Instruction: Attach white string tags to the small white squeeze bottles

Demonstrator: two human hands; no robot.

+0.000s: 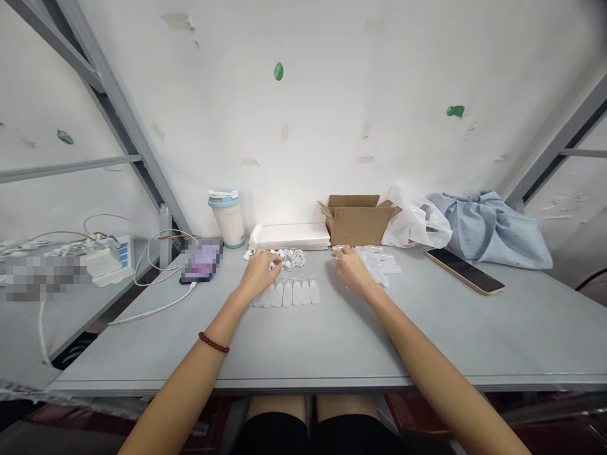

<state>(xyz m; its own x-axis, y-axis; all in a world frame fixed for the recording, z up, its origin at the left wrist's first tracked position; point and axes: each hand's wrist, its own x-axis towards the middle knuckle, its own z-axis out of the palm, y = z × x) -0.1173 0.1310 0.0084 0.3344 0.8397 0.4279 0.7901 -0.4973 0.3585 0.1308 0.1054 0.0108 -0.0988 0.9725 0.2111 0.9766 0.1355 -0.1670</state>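
My left hand reaches to a tangle of thin white strings and small white pieces, its fingers pinched on something small I cannot make out. My right hand rests with curled fingers beside a pile of small white tags; whether it holds one is hidden. Between my hands, a row of several white oval tags lies side by side on the grey table. A red bead bracelet circles my left wrist.
Against the wall stand a light blue lidded cup, a stack of flat white sheets, an open cardboard box, a white plastic bag and blue cloth. A phone lies right; another phone on a cable lies left.
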